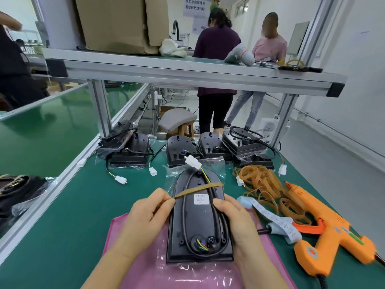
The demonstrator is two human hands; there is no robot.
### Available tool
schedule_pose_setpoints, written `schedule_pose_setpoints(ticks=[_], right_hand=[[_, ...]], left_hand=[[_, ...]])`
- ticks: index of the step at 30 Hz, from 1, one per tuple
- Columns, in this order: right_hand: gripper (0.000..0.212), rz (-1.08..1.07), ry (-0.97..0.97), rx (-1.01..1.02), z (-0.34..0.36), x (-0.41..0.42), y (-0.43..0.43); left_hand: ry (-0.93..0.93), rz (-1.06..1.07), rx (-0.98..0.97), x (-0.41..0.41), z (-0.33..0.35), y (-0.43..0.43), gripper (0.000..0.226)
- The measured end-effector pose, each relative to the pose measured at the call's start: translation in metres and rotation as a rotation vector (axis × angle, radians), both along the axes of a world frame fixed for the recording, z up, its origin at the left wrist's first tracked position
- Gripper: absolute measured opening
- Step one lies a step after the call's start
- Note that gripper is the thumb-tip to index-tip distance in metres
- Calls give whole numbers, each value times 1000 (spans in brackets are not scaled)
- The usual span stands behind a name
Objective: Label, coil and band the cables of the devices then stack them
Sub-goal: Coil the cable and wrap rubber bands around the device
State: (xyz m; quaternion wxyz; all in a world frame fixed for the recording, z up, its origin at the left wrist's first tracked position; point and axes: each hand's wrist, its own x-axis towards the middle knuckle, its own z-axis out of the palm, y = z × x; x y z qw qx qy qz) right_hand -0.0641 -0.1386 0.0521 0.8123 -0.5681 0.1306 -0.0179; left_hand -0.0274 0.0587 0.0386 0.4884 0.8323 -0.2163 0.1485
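**A:** Progress?

**B:** Early-ish, I'd guess. On the desk (83, 205) behind the held device (200, 230), other devices (180, 151) wait with loose cables. This one's labelled, cable (184, 217) coiled. Right hand (231, 217) grips its edge, left hand (143, 215) pinches a rubber band (198, 187) stretched across it.

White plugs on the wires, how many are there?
6 plugs: one by the rail, two before the left devices, one above the held device, two beside the rubber bands. Others may be hidden.
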Motion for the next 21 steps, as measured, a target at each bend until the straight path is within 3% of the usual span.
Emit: schedule_pose_setpoints(ticks=[2,6,10,17,21], right_hand=[[20,-38,14,-4,2,2,-3],[16,-67,1,-64,4,3,-4],[16,-67,-26,-79,7,3,-3],[29,-59,-32,-60,6,3,2],[37,-91,-13,-153,3,6,4]], left_hand=[[30,-61,90,-3,4,-1,18],[-169,13,420,-12,22,-5,27],[-332,100,433,-14,35,-15,31],[-312,252,484,-5,45,-18,39],[-283,178,395,-4,50,-33,18]])
